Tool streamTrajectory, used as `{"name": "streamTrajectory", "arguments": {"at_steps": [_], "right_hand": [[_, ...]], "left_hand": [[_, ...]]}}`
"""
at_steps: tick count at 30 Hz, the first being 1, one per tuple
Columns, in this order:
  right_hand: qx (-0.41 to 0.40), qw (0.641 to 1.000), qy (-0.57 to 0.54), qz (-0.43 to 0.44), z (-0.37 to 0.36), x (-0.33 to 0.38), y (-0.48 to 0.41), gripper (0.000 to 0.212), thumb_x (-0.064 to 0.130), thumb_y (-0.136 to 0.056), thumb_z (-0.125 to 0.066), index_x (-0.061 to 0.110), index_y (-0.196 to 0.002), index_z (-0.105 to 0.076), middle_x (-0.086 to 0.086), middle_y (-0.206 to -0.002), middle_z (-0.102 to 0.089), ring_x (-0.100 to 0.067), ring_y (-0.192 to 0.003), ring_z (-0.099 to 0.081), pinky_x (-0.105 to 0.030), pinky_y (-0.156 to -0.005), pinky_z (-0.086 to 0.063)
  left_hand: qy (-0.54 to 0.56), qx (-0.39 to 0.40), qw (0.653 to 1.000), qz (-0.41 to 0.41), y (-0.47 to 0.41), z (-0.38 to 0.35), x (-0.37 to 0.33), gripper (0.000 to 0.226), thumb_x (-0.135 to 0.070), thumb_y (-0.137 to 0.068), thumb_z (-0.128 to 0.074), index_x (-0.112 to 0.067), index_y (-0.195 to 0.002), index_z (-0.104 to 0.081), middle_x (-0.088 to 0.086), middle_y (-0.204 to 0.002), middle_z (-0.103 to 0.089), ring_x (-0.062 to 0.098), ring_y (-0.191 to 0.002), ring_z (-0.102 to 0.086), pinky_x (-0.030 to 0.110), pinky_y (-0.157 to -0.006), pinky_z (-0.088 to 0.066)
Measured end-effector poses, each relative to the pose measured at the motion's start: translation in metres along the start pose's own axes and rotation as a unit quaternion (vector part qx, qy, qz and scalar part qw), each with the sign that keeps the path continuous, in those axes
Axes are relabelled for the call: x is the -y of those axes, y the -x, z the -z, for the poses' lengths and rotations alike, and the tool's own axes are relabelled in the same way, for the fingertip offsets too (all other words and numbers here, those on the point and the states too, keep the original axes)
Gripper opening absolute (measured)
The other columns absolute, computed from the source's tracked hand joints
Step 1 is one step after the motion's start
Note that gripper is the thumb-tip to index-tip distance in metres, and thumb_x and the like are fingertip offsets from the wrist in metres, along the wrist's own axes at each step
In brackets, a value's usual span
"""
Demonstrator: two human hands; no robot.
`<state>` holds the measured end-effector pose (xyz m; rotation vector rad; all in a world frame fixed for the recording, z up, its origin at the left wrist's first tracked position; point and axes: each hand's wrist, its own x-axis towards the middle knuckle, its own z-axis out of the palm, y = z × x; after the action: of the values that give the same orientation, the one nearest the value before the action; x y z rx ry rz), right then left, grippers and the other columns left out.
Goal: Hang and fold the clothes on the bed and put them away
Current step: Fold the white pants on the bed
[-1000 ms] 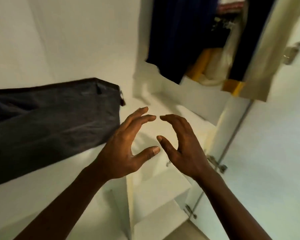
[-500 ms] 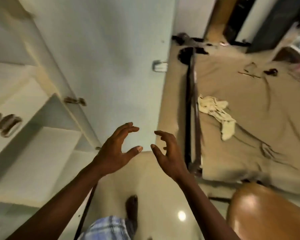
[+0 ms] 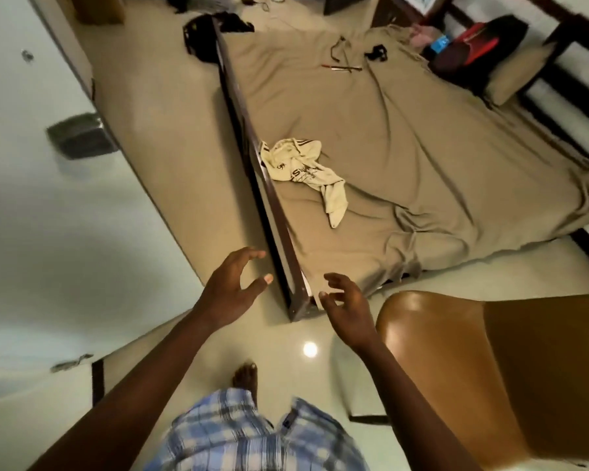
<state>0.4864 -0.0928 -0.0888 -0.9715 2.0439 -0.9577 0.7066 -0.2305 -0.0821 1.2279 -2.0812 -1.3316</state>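
View: one wide-angle camera worn on the person's head
Facing: forward and steeply down, across the floor [image 3: 170, 137] toward the bed [image 3: 422, 147]
Nearness: left hand [image 3: 228, 294] and right hand [image 3: 347, 307] close beneath the lens, bed farther ahead

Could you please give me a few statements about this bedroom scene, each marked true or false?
1. The left hand and the right hand hold nothing. True.
2. The brown chair stands to the person's right. True.
3. The cream shirt lies folded on the brown chair. False: it lies crumpled on the bed, beside the dark side rail.
4. The bed has a blue sheet. False: the sheet is tan.
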Motion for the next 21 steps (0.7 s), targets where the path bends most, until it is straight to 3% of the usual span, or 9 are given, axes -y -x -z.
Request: {"name": "streamTrajectory", "arguments": {"at_steps": [5, 9, 13, 16, 21], "right_hand": [[-0.02, 0.996, -0.047, -0.077, 0.015, -0.005, -0.052, 0.028, 0.022, -0.1, -0.066, 0.022, -0.129, -0.065, 0.005, -0.122, -0.065, -0.003, -0.094, -0.067, -0.031, -0.068, -0.052], [-0.005, 0.988, -0.082, -0.133, 0.027, -0.011, -0.101, 0.021, 0.023, -0.101, -0.066, 0.028, -0.121, -0.068, 0.009, -0.115, -0.068, -0.007, -0.099, -0.067, -0.041, -0.081, -0.058], [-0.004, 0.988, -0.066, -0.143, 0.04, -0.028, -0.167, 0.023, 0.024, -0.099, -0.068, 0.025, -0.122, -0.068, 0.006, -0.113, -0.069, -0.008, -0.102, -0.065, -0.042, -0.096, -0.056], [-0.008, 0.988, -0.061, -0.143, 0.053, -0.035, -0.223, 0.023, 0.023, -0.099, -0.068, 0.024, -0.121, -0.068, 0.001, -0.114, -0.07, -0.004, -0.092, -0.065, -0.036, -0.091, -0.053], [0.03, 0.988, -0.037, -0.149, 0.063, -0.034, -0.306, 0.022, 0.026, -0.098, -0.068, 0.024, -0.12, -0.068, 0.001, -0.113, -0.07, -0.009, -0.091, -0.065, -0.03, -0.088, -0.049]], "left_hand": [[0.012, 0.045, 0.999, 0.022, -0.079, -0.009, 0.006, 0.04, -0.06, -0.082, -0.065, -0.053, -0.121, -0.056, -0.018, -0.137, -0.055, 0.001, -0.128, -0.052, 0.037, -0.107, -0.048], [-0.005, 0.068, 0.997, 0.04, -0.142, -0.024, 0.013, 0.04, -0.04, -0.094, -0.074, -0.038, -0.131, -0.06, -0.016, -0.138, -0.056, 0.005, -0.13, -0.052, 0.037, -0.107, -0.049], [-0.046, 0.069, 0.995, 0.049, -0.204, -0.035, 0.016, 0.049, -0.037, -0.093, -0.075, -0.034, -0.138, -0.056, -0.009, -0.144, -0.055, 0.012, -0.135, -0.052, 0.038, -0.107, -0.048], [-0.089, 0.057, 0.993, 0.057, -0.254, -0.037, 0.009, 0.059, -0.039, -0.092, -0.076, -0.031, -0.145, -0.05, -0.004, -0.149, -0.053, 0.015, -0.137, -0.05, 0.039, -0.109, -0.047], [-0.127, 0.059, 0.987, 0.075, -0.335, -0.035, -0.002, 0.059, -0.04, -0.093, -0.074, -0.029, -0.146, -0.05, -0.001, -0.147, -0.054, 0.016, -0.135, -0.052, 0.026, -0.104, -0.039]]}}
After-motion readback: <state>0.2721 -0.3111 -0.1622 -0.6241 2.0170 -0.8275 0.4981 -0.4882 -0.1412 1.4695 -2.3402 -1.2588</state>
